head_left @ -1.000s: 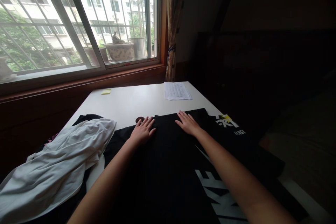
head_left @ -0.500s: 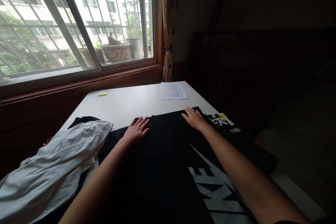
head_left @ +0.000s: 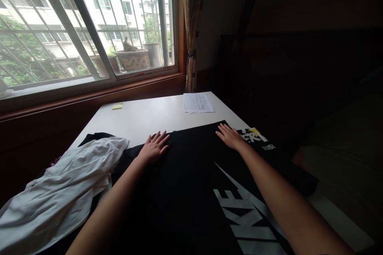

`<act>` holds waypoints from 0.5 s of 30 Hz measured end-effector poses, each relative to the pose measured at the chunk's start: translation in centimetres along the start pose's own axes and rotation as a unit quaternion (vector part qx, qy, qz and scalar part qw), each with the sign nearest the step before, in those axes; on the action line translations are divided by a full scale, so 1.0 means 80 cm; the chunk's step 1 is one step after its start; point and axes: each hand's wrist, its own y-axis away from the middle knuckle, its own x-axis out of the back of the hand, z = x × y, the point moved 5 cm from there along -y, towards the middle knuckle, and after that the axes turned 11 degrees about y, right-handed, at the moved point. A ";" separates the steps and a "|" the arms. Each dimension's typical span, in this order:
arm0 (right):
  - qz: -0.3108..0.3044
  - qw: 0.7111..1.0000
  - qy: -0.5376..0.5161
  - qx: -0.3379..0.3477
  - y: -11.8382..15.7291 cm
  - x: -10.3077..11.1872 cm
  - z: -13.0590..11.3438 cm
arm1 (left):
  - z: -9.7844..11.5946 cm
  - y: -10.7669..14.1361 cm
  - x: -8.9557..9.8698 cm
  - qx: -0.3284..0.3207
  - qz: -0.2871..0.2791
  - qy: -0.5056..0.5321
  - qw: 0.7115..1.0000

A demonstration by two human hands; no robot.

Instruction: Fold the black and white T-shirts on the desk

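In the head view: pressing with bare left hand [head_left: 153, 150] and bare right hand [head_left: 230, 137], fingers spread, gripping nothing, near far edge of black, grey-lettered fabric garment [head_left: 182, 183], laid across near part of smooth white table [head_left: 146, 114], probably to keep cloth flat.

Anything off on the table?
No spill or damage visible. Only the white garment looks untidy: rumpled at left, while the black garment lies mostly flat. Far right is too dark to judge.
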 end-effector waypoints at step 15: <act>-0.004 1.000 0.016 -0.010 0.002 0.002 -0.001 | -0.069 0.135 0.019 0.061 0.012 -0.018 0.998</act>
